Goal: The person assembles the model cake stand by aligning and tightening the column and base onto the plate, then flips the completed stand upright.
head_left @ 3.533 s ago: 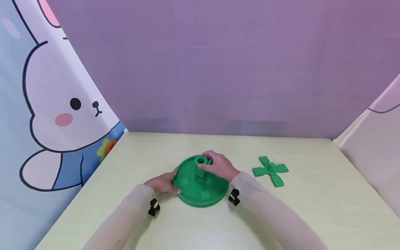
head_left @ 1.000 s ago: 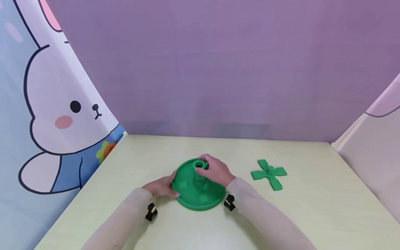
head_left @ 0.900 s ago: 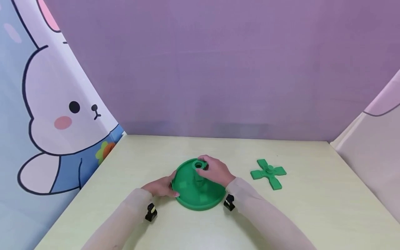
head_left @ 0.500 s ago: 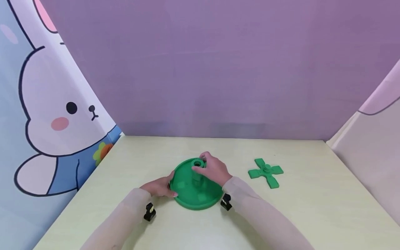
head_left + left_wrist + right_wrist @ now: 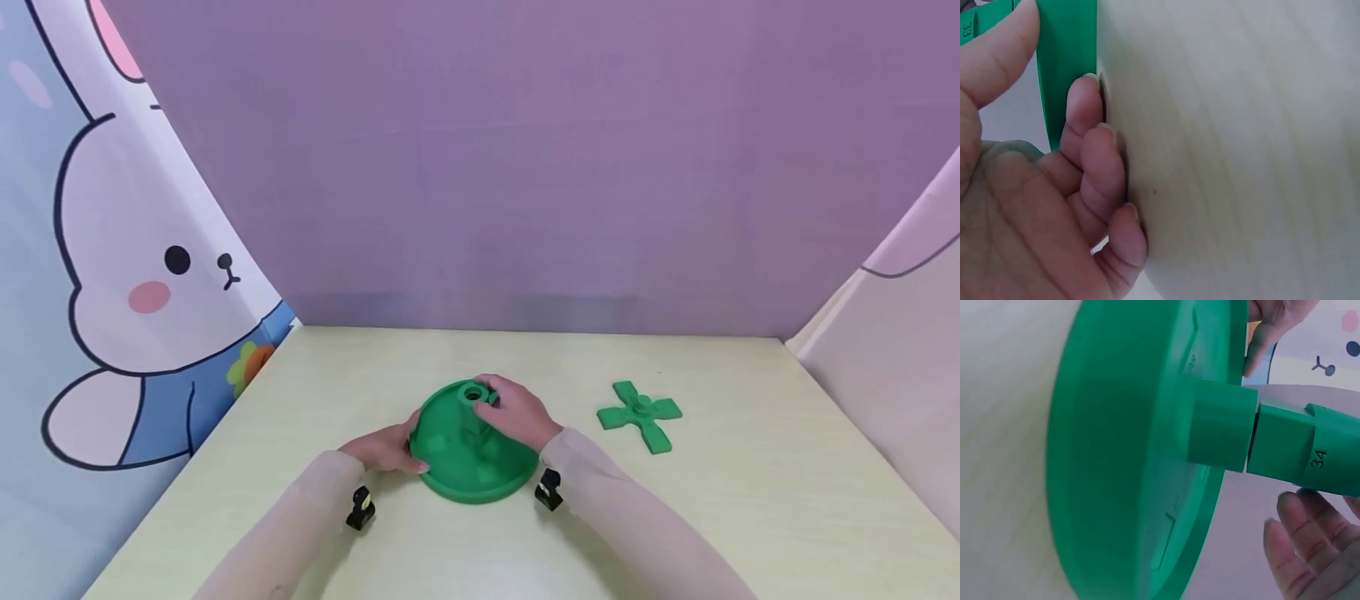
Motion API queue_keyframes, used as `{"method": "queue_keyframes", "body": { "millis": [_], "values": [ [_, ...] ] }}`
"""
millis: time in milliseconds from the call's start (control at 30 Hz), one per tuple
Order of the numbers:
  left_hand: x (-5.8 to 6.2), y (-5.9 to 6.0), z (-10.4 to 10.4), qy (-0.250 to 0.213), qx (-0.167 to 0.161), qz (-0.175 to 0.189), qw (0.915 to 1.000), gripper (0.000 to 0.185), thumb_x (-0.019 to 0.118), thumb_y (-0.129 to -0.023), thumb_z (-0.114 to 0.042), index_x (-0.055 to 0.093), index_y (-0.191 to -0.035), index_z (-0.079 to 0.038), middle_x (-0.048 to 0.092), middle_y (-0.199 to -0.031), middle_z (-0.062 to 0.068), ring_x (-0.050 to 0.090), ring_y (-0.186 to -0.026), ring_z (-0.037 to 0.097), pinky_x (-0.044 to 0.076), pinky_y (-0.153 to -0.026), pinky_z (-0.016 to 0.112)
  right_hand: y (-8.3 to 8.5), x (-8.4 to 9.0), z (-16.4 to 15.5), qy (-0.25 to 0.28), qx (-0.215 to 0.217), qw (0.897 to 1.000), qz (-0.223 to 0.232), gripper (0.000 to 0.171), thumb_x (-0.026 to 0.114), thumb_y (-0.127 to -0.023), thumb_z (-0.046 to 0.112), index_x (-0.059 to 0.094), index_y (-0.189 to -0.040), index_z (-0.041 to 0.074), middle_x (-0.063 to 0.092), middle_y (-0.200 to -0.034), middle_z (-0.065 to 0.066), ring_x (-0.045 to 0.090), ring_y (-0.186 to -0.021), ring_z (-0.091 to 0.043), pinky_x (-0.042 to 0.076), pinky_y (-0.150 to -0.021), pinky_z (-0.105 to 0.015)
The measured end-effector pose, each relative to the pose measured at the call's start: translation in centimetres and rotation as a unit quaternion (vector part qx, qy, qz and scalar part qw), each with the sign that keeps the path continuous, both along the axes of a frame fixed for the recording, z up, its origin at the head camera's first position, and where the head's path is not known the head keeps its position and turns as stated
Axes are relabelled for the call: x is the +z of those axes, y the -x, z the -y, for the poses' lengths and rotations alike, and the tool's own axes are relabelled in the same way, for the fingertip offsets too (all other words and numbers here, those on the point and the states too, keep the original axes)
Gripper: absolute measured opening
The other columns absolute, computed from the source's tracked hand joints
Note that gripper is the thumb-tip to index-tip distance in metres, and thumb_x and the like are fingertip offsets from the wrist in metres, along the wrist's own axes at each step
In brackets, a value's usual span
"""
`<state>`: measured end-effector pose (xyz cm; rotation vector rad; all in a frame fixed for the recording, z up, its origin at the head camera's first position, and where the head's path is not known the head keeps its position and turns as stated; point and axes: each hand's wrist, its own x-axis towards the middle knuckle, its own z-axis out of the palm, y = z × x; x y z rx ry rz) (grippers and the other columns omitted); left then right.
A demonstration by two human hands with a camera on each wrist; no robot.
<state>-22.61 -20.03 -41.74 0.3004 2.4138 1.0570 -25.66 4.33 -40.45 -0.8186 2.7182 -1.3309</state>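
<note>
Behind the right hand (image 5: pixel 520 412) gripping the post (image 5: pixel 474 408), the left hand (image 5: pixel 384 451) pinches the dish rim (image 5: pixel 480 493).

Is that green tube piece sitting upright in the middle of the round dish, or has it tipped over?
Upright. The green plastic tube piece stands straight on the round green plastic dish's central socket; the right hand grips its top.

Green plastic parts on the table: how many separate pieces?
3: the round base at centre, the tube seated in its socket, and the cross piece lying apart to the right. None seem hidden.
</note>
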Motion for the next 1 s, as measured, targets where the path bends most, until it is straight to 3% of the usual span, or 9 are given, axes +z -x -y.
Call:
{"method": "queue_keyframes", "body": {
  "millis": [367, 567, 800, 1000],
  "values": [
    [-0.18, 0.27, -0.13, -0.019, 0.001, 0.009, 0.9998, 0.102, 0.074, -0.084, -0.011, 0.000, -0.152, 0.001, 0.024, -0.150, 0.030, 0.022, -0.138, 0.043, 0.020, -0.110, 0.056, -0.22, 0.17, 0.18, -0.013, -0.042, 0.999, 0.017, 0.049, 0.065, -0.090, 0.037, 0.051, -0.125, 0.005, 0.063, -0.108, -0.007, 0.059, -0.091, -0.019, 0.049, -0.076, -0.039],
    [-0.36, 0.24, -0.03, -0.024, 0.003, 0.010, 0.9997, 0.103, 0.075, -0.083, -0.010, -0.001, -0.151, 0.002, 0.023, -0.149, 0.032, 0.020, -0.138, 0.045, 0.020, -0.110, 0.057, -0.22, -0.06, -0.08, -0.003, -0.012, 1.000, 0.029, 0.054, 0.057, -0.094, 0.032, 0.043, -0.141, 0.010, 0.057, -0.128, -0.011, 0.059, -0.101, -0.021, 0.048, -0.084, -0.044],
    [-0.16, -0.05, 0.11, -0.030, -0.003, -0.001, 0.9995, 0.101, 0.074, -0.083, -0.009, 0.001, -0.151, 0.003, 0.025, -0.147, 0.033, 0.022, -0.137, 0.047, 0.020, -0.109, 0.058, -0.10, -0.02, -0.37, 0.011, 0.022, 1.000, 0.018, 0.046, 0.053, -0.096, 0.027, 0.051, -0.138, 0.007, 0.061, -0.123, -0.007, 0.060, -0.094, -0.018, 0.050, -0.081, -0.040],
    [-0.13, -0.10, 0.10, -0.024, 0.000, 0.004, 0.9997, 0.102, 0.074, -0.084, -0.010, -0.002, -0.151, 0.004, 0.021, -0.149, 0.033, 0.019, -0.138, 0.046, 0.019, -0.110, 0.058, -0.15, 0.10, -0.39, 0.011, 0.016, 1.000, 0.014, 0.044, 0.057, -0.096, 0.029, 0.054, -0.134, 0.006, 0.063, -0.112, -0.004, 0.059, -0.087, -0.015, 0.050, -0.076, -0.036]
  ]
}}
